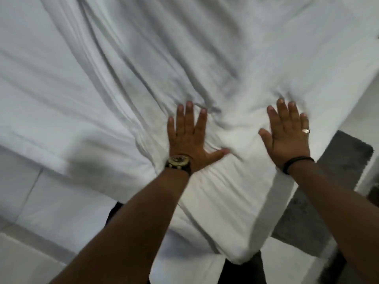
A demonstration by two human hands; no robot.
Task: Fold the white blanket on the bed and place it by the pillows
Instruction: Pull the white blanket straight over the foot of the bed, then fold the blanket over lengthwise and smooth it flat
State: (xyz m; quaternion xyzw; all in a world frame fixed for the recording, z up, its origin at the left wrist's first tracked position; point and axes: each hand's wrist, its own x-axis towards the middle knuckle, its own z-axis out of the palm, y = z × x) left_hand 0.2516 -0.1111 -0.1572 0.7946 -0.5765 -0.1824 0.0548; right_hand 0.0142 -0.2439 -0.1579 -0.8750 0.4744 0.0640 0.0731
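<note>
A rumpled white blanket [143, 64] covers the bed, filling most of the view, with its near corner hanging over the mattress edge. A dark grey rug [320, 193] lies on pale floor tiles [37, 201] at right. Both hands press flat on the blanket near that corner, fingers spread, gripping nothing. The left hand [189, 138] wears a gold-faced wristwatch [178, 162]. The right hand [287, 136] wears a ring [305, 131] and a black wristband [297, 162].

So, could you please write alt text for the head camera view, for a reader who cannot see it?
Two bare hands, the left hand wearing a wristwatch and the right hand a ring, press flat with fingers spread on a rumpled white blanket at the bed's corner. A grey rug lies on the floor beside it.
</note>
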